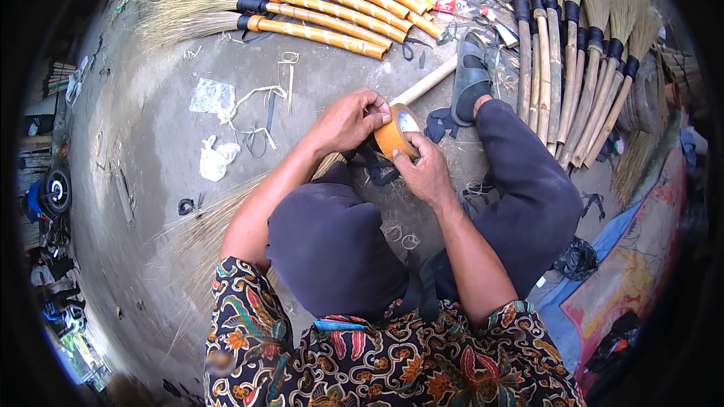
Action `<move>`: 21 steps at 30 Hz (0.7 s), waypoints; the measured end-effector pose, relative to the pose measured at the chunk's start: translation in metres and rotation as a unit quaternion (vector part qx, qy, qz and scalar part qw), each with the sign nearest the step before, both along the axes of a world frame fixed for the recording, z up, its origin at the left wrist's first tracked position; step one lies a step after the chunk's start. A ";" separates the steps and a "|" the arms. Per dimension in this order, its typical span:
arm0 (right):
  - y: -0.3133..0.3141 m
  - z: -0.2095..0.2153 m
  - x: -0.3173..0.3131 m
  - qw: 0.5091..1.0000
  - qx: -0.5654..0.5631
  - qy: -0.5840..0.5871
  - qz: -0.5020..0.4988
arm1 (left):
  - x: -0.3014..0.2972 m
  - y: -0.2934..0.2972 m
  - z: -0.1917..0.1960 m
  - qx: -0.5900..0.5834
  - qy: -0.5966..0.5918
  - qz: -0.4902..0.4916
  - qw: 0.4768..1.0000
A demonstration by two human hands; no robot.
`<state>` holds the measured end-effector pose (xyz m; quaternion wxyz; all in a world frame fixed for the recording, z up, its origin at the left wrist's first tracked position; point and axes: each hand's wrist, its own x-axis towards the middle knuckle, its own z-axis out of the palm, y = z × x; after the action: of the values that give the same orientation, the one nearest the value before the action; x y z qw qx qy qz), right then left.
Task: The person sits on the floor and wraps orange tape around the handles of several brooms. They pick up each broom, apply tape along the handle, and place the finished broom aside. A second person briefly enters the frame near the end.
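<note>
both hands meet over a roll of orange-brown tape [397, 133], held just above the person's raised knees near the middle of the concrete floor [151, 151]. the right hand [424, 173] grips the roll from below and the near side, fingers wrapped on its outer rim, grasping it firmly. the left hand [349, 119] lies on the roll's upper left edge with fingertips bent onto the rim, apparently pinching at the tape's surface (whether a loose end is caught between the fingers cannot be told). a pale wooden stick [426, 81] runs from behind the roll toward the far right, passing beside a grey sandal [471, 75] on the person's foot. a broom's loose straw head [204, 234] spreads under the left forearm toward the floor's left side. along the far edge of the floor lies a row of finished brooms with yellow taped handles [332, 11] and black collars, straw pointing left. on the right side a second row of brooms with plain bamboo handles [562, 83] stands fanned, black collars at the top. scraps of white plastic [215, 158] and strips of pale cord [260, 98] lie left of the hands. a blue and red mat [641, 256] covers the near right corner.
</note>
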<state>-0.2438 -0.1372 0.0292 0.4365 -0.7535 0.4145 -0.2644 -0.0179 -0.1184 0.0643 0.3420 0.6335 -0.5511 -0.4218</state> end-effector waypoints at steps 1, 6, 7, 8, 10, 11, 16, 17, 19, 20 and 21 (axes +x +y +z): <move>-0.001 0.002 0.000 0.999 -0.036 0.029 0.003 | 0.001 -0.001 0.000 0.011 -0.009 0.001 1.000; -0.002 0.009 0.000 0.987 0.101 0.048 -0.111 | 0.016 -0.018 -0.018 -0.006 -0.016 0.048 0.999; -0.001 0.007 0.001 0.983 0.134 0.050 -0.119 | 0.021 -0.023 -0.027 0.032 -0.023 0.038 0.999; 0.003 0.003 0.002 0.980 0.152 0.036 -0.126 | 0.025 -0.028 -0.039 0.059 -0.025 0.028 0.998; 0.007 -0.011 0.008 0.971 0.184 0.062 -0.140 | 0.033 -0.037 -0.066 0.105 -0.017 0.012 0.994; 0.009 -0.020 0.012 0.968 0.198 0.062 -0.143 | 0.035 -0.039 -0.082 0.125 -0.005 0.003 0.992; 0.003 -0.067 0.039 0.927 0.326 0.007 -0.183 | 0.048 -0.049 -0.145 0.158 0.013 0.017 0.987; 0.003 -0.073 0.043 0.913 0.360 -0.015 -0.190 | 0.051 -0.050 -0.152 0.154 -0.009 0.016 0.988; 0.002 -0.081 0.047 0.923 0.342 0.000 -0.178 | 0.053 -0.050 -0.162 0.156 -0.044 0.017 0.987; 0.002 -0.082 0.048 0.922 0.344 -0.002 -0.180 | 0.052 -0.049 -0.165 0.157 -0.043 0.010 0.987; 0.002 -0.083 0.048 0.914 0.359 0.002 -0.190 | 0.051 -0.047 -0.168 0.165 -0.047 0.010 0.985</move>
<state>-0.1959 -0.1352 -0.0535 0.6184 -0.4532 0.6180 -0.1741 0.0334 -0.1657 -0.1036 0.2105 0.7057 -0.4837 -0.4730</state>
